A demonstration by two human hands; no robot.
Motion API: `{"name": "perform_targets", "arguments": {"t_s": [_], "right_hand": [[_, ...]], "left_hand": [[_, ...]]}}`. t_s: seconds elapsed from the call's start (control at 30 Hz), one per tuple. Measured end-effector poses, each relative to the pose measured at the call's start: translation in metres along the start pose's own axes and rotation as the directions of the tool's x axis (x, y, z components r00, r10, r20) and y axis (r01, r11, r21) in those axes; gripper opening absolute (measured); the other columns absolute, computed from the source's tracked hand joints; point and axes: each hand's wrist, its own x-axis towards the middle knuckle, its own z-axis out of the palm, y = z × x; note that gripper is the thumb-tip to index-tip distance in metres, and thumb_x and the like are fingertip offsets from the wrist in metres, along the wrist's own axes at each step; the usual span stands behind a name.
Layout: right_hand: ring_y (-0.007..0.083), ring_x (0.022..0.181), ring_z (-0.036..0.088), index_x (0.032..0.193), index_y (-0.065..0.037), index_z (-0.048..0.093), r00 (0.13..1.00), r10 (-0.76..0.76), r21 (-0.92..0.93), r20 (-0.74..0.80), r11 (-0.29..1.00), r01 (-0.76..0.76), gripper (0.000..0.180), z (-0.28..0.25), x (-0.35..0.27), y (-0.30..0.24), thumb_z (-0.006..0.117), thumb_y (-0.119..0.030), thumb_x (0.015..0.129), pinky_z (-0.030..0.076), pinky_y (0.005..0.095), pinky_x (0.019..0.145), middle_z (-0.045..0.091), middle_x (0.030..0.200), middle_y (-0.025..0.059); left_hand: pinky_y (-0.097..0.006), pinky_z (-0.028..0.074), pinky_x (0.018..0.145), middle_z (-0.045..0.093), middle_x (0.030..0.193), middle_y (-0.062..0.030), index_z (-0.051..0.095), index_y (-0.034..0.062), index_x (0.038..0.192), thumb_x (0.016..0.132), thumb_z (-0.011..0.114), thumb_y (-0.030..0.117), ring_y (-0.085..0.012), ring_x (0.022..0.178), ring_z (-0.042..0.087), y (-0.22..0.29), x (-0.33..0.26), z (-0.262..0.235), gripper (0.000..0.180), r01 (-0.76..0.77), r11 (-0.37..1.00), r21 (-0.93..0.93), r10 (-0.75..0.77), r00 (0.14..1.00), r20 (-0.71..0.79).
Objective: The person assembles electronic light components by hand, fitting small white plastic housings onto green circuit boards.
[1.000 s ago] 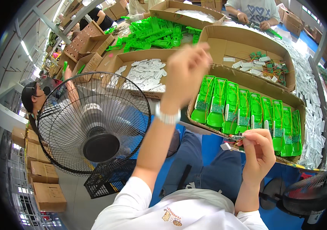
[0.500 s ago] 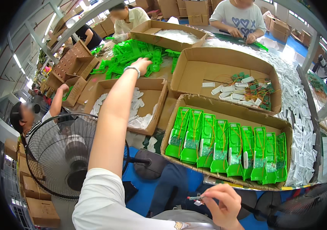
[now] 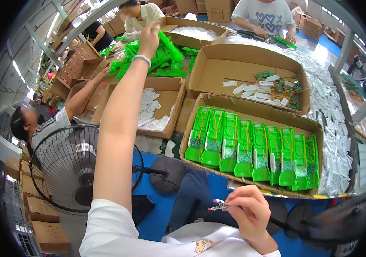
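My left hand (image 3: 149,40) is stretched far forward with its fingers closed on a green plastic shell (image 3: 171,48), slightly blurred, raised above a heap of similar green shells (image 3: 138,60). Close to my body, my right hand (image 3: 251,210) pinches a small slim part (image 3: 218,205) with red tips; it looks like a little circuit board, too small to make out fully. Just beyond that hand stands a cardboard box (image 3: 251,100) holding a row of green shells (image 3: 253,150) fitted with circuit boards and orange wires.
Another box (image 3: 217,53) contains white pieces and wired circuit boards. White parts fill a box (image 3: 170,128) under my left forearm and cover the table's right side (image 3: 335,145). A caged fan (image 3: 80,167) stands left. Co-workers (image 3: 268,17) sit across and at left.
My left hand has lifted a green shell off the heap and moved slightly up and left. My right hand has risen a little with its small part. The left co-worker's arm has shifted.
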Motion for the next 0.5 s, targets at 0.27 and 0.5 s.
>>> {"name": "perform_targets", "arguments": {"t_s": [0.27, 0.5], "right_hand": [[0.0175, 0.077, 0.059, 0.09, 0.004, 0.064, 0.994, -0.024, -0.042, -0.111, 0.999, 0.02, 0.013, -0.01, -0.008, -0.043, 0.065, 0.008, 0.078, 0.047, 0.0267, 0.068, 0.063, 0.086, 0.011], [0.0119, 0.091, 0.057, 0.1, 0.002, 0.06, 0.995, 0.029, 0.058, -0.091, 0.998, -0.024, 0.012, -0.01, 0.014, -0.04, 0.062, 0.001, 0.088, 0.047, 0.0264, 0.079, 0.06, 0.104, 0.0082]], "left_hand": [[-0.033, 0.055, 0.078, 0.063, 0.115, -0.0105, 0.047, 0.0027, 0.133, 0.101, 0.045, 0.026, -0.02, 0.087, 0.063, 0.175, -0.079, -0.01, 0.04, 0.108, 0.279, -0.954, -0.27, 0.962, 0.03], [-0.029, 0.054, 0.058, 0.064, 0.106, -0.0171, 0.052, 0.0002, 0.124, 0.1, 0.047, 0.029, -0.0196, 0.07, 0.064, 0.303, -0.214, -0.012, 0.038, 0.269, 0.086, -0.959, -0.124, 0.958, 0.257]]}}
